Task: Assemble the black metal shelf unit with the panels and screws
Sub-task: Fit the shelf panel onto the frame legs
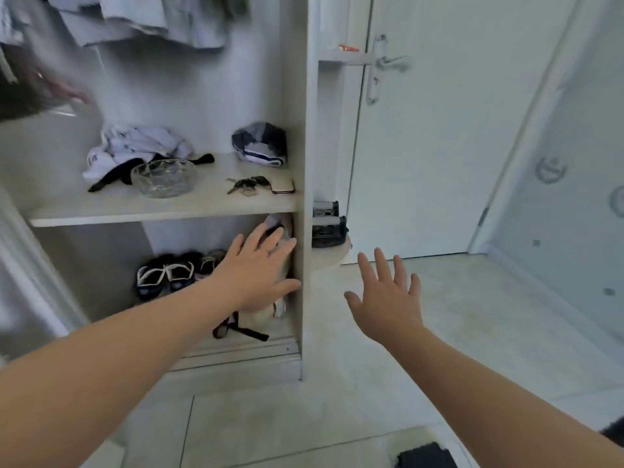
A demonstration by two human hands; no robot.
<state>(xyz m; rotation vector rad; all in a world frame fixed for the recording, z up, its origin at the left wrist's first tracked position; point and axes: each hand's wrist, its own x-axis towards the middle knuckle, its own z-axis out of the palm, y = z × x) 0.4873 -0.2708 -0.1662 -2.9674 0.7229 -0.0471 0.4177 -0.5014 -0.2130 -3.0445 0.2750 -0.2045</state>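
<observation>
- At the bottom edge, closest to you, a dark block [426, 457] lies on the tiled floor [337, 417]. It may belong to the black metal shelf unit, but too little of it shows to say, and no panel or screw is in view elsewhere.
- Just above it, your right hand [388, 298] hangs in the air with fingers spread and holds nothing. It is level with the outer side of the wardrobe [309, 197], probably for balance while you lean in.
- Your left hand [260, 271] reaches into the wardrobe's lower compartment, fingers straight and fanned, over a pale bundle [258, 317] tucked against the side wall. Whether the palm touches it cannot be told from here. This looks like a search for parts or a tool, not an assembly step.
- Beside the bundle a black strap [241, 331] trails toward the front lip, and a pair of dark shoes [165, 275] sits further left, stowed low where footwear belongs.
- Above, the shelf [162, 207] carries a glass bowl [163, 178], keys [246, 185] and crumpled clothes [135, 146], kept within easy reach.
- Beyond, the white door [439, 146] stands shut.
</observation>
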